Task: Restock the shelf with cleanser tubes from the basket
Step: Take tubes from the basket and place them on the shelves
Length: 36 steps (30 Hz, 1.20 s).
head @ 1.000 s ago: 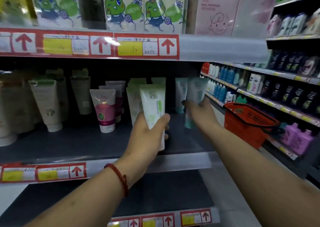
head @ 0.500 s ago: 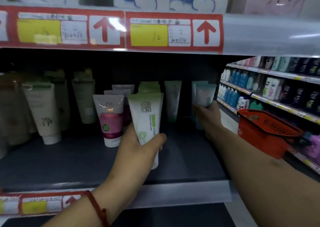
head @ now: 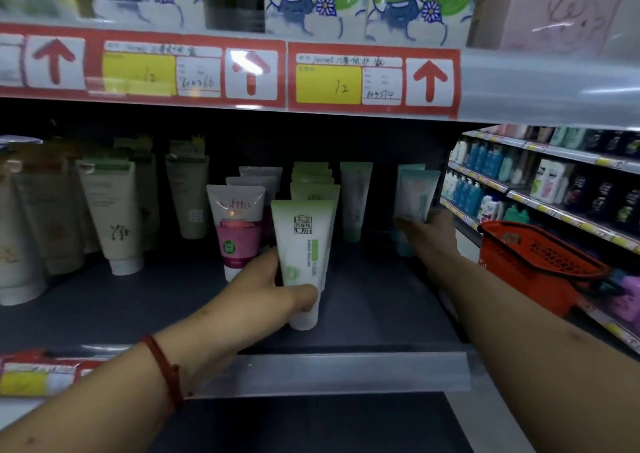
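My left hand (head: 268, 288) grips a white and green cleanser tube (head: 302, 255) upright on its cap on the dark shelf (head: 374, 314), in front of a row of matching tubes (head: 313, 182). My right hand (head: 427, 232) reaches deeper at the shelf's right end and holds a pale teal tube (head: 415, 194), upright near the back. The orange basket (head: 533, 262) hangs to the right of the shelf, behind my right forearm; its contents are hidden.
A pink and white tube (head: 237, 227) stands just left of my left hand, with beige tubes (head: 114, 210) further left. The upper shelf's price rail (head: 346, 78) hangs low overhead. More stocked shelves (head: 554, 189) run along the right.
The view has moved closer to the shelf. My left hand brought its tube down onto the shelf surface, and my right hand pushed its teal tube further back.
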Available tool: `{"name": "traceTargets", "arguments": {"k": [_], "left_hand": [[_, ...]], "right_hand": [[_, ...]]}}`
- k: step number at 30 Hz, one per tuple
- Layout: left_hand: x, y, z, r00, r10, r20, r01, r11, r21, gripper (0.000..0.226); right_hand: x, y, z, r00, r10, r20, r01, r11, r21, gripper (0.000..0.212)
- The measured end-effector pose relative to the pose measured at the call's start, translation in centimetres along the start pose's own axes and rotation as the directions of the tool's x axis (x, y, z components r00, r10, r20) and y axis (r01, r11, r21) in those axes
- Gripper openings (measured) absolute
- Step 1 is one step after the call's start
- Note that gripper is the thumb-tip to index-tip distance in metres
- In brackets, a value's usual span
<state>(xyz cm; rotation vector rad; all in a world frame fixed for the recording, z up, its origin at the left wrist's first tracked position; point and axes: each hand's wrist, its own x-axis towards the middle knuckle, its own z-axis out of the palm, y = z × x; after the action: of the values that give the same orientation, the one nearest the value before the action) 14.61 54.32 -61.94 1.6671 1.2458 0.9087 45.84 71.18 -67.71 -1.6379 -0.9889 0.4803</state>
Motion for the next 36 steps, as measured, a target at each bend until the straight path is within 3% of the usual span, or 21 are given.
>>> {"name": "traceTargets", "arguments": {"k": [6,15,29,33,36], "left_hand": [[-0.5,0.0,-1.5,0.999,0.047,-0.006,-0.046,0.994,0.101,0.038],[1.8,-0.3,-0.2,0.987,0.102,-0.128,-0.077,0.979,0.188,0.035],[3.6,-0.8,-0.2,0.986,0.031,-0.163,0.001,0.981,0.195,0.034],[3.3,-0.9,-0.1,0.985,0.006,-0.173,0.027,0.983,0.184,0.039],[2.3,-0.9,-0.8,0.98,-0.007,-0.197,0.046,0.98,0.192,0.057]], "right_hand": [[-5.8,-4.3,-3.2,0.99,0.119,-0.082,-0.12,0.993,-0.008,0.079],[-7.4,-4.7,-3.1,0.998,0.06,-0.018,-0.059,0.997,0.044,0.039],[-8.4,-4.9,-2.3,0.999,0.029,0.028,-0.029,0.999,0.028,0.045],[-9.9,-5.2,-2.7,1.0,-0.006,0.027,0.008,0.997,-0.072,0.049],[-11.8,-6.0,-3.4,0.997,-0.048,0.062,0.058,0.983,-0.177,0.049]]}}
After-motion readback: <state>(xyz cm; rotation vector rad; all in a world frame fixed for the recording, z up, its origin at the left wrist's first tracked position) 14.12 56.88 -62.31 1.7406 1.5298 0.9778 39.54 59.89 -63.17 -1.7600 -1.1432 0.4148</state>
